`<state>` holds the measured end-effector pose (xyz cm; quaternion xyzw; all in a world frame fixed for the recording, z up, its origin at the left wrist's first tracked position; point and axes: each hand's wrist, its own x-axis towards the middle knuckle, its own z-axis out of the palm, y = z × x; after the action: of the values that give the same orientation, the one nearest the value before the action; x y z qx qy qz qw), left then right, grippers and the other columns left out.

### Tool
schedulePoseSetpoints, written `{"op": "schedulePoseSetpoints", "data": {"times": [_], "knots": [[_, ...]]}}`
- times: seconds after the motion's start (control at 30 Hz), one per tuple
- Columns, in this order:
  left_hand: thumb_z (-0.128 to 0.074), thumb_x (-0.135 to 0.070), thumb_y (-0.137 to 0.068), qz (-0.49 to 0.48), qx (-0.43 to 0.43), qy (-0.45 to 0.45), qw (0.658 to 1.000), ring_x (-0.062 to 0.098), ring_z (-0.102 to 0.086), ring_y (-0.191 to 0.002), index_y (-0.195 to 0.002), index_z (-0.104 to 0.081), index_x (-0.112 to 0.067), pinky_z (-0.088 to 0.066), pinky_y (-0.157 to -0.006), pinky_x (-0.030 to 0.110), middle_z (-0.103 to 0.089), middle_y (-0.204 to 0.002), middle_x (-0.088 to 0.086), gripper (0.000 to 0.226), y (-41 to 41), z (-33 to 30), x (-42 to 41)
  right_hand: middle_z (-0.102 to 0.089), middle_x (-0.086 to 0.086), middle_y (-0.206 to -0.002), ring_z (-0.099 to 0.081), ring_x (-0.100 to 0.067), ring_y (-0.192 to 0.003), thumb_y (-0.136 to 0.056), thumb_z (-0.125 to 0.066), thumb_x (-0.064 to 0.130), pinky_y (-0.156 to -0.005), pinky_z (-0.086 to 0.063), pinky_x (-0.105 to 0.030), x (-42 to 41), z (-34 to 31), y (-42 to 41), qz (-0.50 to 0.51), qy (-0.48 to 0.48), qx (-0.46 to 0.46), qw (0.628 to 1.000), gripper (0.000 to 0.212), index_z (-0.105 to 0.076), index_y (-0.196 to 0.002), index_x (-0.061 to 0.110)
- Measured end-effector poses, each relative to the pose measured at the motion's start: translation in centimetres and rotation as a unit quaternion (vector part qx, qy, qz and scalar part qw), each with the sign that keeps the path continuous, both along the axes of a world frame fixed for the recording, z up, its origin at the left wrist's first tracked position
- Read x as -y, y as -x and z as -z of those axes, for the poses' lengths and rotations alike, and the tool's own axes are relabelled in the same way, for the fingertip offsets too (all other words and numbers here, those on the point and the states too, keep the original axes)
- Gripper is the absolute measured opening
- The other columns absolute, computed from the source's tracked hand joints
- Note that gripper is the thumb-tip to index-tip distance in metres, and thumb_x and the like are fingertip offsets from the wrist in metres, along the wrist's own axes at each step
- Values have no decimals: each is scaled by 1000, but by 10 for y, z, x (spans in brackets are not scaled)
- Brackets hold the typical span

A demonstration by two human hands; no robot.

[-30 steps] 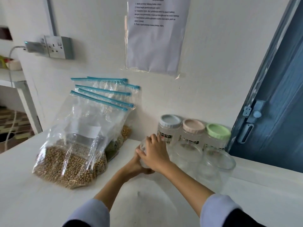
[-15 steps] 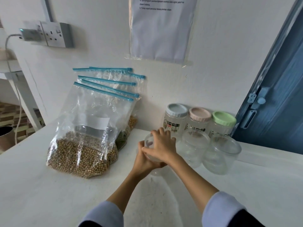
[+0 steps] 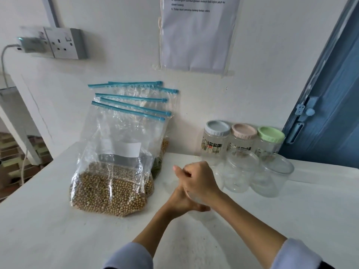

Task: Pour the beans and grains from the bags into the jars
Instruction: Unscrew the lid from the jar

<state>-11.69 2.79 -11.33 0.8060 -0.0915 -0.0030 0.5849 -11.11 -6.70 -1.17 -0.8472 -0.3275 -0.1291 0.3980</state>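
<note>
Just 2 bare forearms here, left hand (image 3: 181, 199) and right hand (image 3: 200, 181), each coming out of a loose pale lavender-blue sleeve (image 3: 297, 255) with something dark underneath.

A white-painted wall (image 3: 120, 35) forms the backdrop. A double socket (image 3: 65, 43) is mounted on it at upper left, with a charger (image 3: 31, 43) plugged into its left side and a white cable (image 3: 3, 61) running down from it. A grey conduit (image 3: 50, 11) rises above the socket. A printed sheet (image 3: 198, 33) in a clear sleeve is taped to the wall at upper centre. A blue door (image 3: 334, 105) with a latch (image 3: 305, 111) stands at right. The white desk (image 3: 48, 220) fills the lower area. At far left, a patterned tiled floor (image 3: 11, 150) shows. Lighting is soft and even.
</note>
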Motion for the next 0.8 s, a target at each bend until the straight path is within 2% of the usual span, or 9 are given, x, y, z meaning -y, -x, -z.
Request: {"op": "schedulePoseSetpoints", "data": {"times": [0.1,0.17,0.23,0.3,0.4,0.53,0.63,0.7,0.8], "knots": [[-90,-40,-52,-12,-3,27,1000,14,-59,-112,-138,-36,-5,-53,-88,26,-57,-122,5,107,1,1,-5,-59,-1,-77,-52,-14,-72,-93,-49,35,-68,-48,-33,-10,-6,1,114,82,126,982,33,-61,-72,12],[-92,-36,-54,-21,-2,25,999,13,-56,-118,-143,-29,-16,-51,-96,31,-55,-128,1,110,1,2,-8,-51,-8,-129,-44,-24,-122,-97,-38,49,-106,-32,-46,-9,-5,-3,183,262,-10,947,49,-55,-122,10],[-88,-15,-60,-11,7,25,1000,3,-53,-117,-132,-32,-37,-49,-95,25,-48,-128,-9,94,2,0,-9,-34,-7,-146,-27,-27,-138,-95,-34,57,-114,-15,-53,-5,9,-5,163,350,-62,920,63,-38,-139,13],[-87,-12,-61,-13,27,13,999,-4,-48,-117,-127,-32,-38,-48,-95,21,-40,-127,-14,90,-1,0,-11,-41,-1,-142,-34,-20,-134,-93,-44,54,-116,-16,-51,4,15,-4,84,322,-11,943,55,-44,-134,17],[-90,-29,-58,-2,21,5,1000,8,-48,-122,-133,-37,-26,-47,-102,30,-45,-130,-1,92,-3,2,-12,-66,8,-102,-61,-11,-99,-89,-63,38,-108,-34,-46,17,7,-11,-39,138,-61,988,24,-68,-94,16],[-89,-24,-61,0,9,2,1000,14,-55,-118,-135,-36,-12,-51,-97,40,-54,-122,2,92,-6,2,-9,-60,-8,-51,-57,-22,-50,-85,-59,48,-66,-52,-43,4,-4,4,-31,-16,-85,996,55,-58,-52,3],[-90,-18,-61,7,10,22,1000,7,-52,-121,-141,-27,-16,-50,-98,32,-51,-129,-13,101,-6,1,-8,-66,-4,-97,-57,-17,-89,-91,-54,48,-93,-45,-44,-1,-1,-1,101,129,27,986,38,-64,-90,11],[-86,-5,-64,14,15,31,999,-9,-48,-116,-134,-33,-28,-48,-93,19,-42,-122,-34,91,-4,0,-6,-43,0,-141,-36,-23,-130,-91,-43,59,-113,-19,-52,2,4,-5,128,307,-22,943,56,-49,-130,20],[-87,-8,-63,15,14,25,999,2,-51,-118,-134,-35,-20,-50,-93,23,-45,-127,-11,89,-5,2,-9,-44,5,-135,-33,-22,-130,-90,-51,48,-113,-17,-55,9,10,-11,39,339,-15,940,45,-51,-127,22]]}}
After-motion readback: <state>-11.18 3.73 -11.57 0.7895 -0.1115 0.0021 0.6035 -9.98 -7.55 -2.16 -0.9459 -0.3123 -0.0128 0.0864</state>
